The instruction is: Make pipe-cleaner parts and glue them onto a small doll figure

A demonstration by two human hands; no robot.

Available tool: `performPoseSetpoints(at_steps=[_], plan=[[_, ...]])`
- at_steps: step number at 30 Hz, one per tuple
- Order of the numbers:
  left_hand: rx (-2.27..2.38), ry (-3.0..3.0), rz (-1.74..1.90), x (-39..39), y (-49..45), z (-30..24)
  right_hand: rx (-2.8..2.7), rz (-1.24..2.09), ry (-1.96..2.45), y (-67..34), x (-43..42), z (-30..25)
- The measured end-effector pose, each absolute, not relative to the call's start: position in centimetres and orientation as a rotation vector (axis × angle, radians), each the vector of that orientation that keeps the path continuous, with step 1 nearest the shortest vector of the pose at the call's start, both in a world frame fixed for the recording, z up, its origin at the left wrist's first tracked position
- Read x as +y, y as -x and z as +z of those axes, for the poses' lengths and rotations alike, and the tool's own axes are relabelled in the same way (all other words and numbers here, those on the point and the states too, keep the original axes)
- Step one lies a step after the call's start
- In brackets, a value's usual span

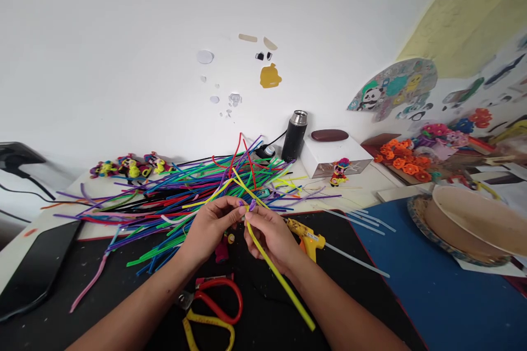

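Both hands meet at the middle of the view over the black mat. My left hand [214, 225] pinches a yellow pipe cleaner [280, 277] near its upper part, thumb against forefinger. Opposite it, my right hand [267, 230] closes on the same strand, whose long end slants down to the right. A small purple piece of pipe cleaner [252, 205] shows between the fingertips; how it joins the yellow one is hidden. Beneath the hands lies a small dark pink piece [221, 250]. Scissors [218, 299] with one red and one yellow handle lie nearer me.
A big pile of coloured pipe cleaners [164, 208] spreads behind my hands. Right of them sits a yellow glue gun [307, 237] with glue sticks [358, 259]. Behind stand a black bottle [294, 137], a white box [333, 153] and a small figure [340, 172]. A phone [39, 269] lies left.
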State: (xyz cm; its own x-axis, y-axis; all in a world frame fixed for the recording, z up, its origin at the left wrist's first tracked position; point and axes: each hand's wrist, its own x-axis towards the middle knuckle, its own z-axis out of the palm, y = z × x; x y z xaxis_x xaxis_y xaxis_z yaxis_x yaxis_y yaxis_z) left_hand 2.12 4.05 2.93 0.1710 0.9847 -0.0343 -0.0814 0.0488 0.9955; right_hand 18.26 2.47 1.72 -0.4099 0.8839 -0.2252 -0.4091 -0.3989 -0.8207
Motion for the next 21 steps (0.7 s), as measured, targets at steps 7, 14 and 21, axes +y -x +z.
performPoseSetpoints(at_steps=[7,14,21], plan=[[1.064,-1.129,1.105,4.0,-2.1,3.3,-0.882,1.941,0.808,-18.3,2.5,1.3],[1.029,-0.958,1.086,3.8,-2.2,4.6,-0.930,1.938,0.768,-18.6,2.5,1.5],[0.990,-0.842,1.000,3.8,-1.7,5.3,-1.040,1.875,0.780,-18.7,2.5,1.7]])
